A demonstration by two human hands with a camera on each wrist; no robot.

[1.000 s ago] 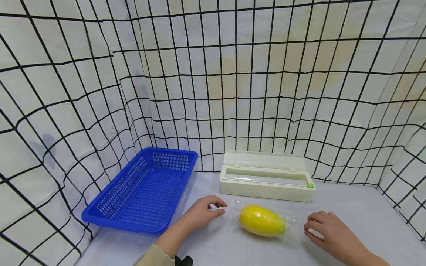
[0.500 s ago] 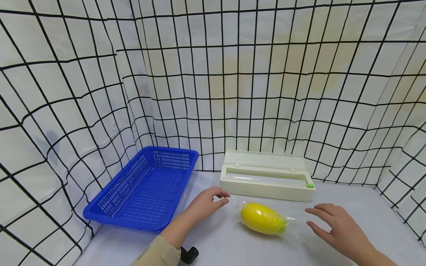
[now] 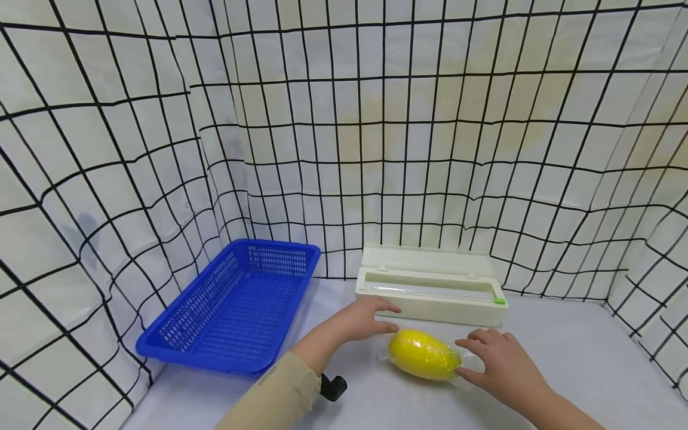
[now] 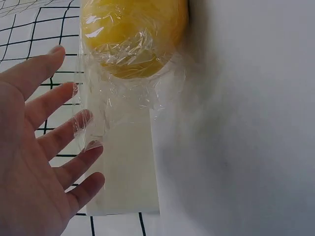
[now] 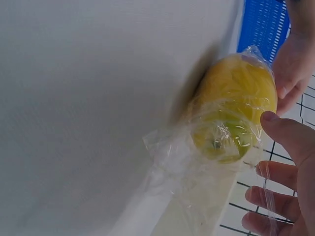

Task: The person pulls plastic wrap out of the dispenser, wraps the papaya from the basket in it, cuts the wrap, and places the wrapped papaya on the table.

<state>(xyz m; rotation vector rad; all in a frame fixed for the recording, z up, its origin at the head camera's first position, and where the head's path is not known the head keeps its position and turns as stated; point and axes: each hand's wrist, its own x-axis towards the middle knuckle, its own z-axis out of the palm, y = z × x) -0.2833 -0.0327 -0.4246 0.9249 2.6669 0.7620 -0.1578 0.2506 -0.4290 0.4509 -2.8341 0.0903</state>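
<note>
A yellow oval fruit [image 3: 421,355] with a green end lies on the white table, wrapped in clear plastic film [image 5: 172,162] whose loose ends stick out. My left hand [image 3: 362,320] is at the fruit's left end, its fingers spread. In the left wrist view the fingertips meet the loose film edge. At the green end is my right hand [image 3: 500,364], fingers parted. In the right wrist view its thumb is close to the fruit and its fingers are by the film; whether they press on it I cannot tell.
Behind the fruit stands a cream film dispenser box [image 3: 430,306], lid raised, a clear roll inside. A blue perforated basket [image 3: 236,316] sits at the left. Black-gridded white sheeting [image 3: 344,137] encloses the back and sides. A black object [image 3: 334,388] is by the left sleeve.
Both hands have moved in toward the fruit, the left rightward and the right leftward. The right fingers spread, then came up to the green end. The fruit stays in about the same place.
</note>
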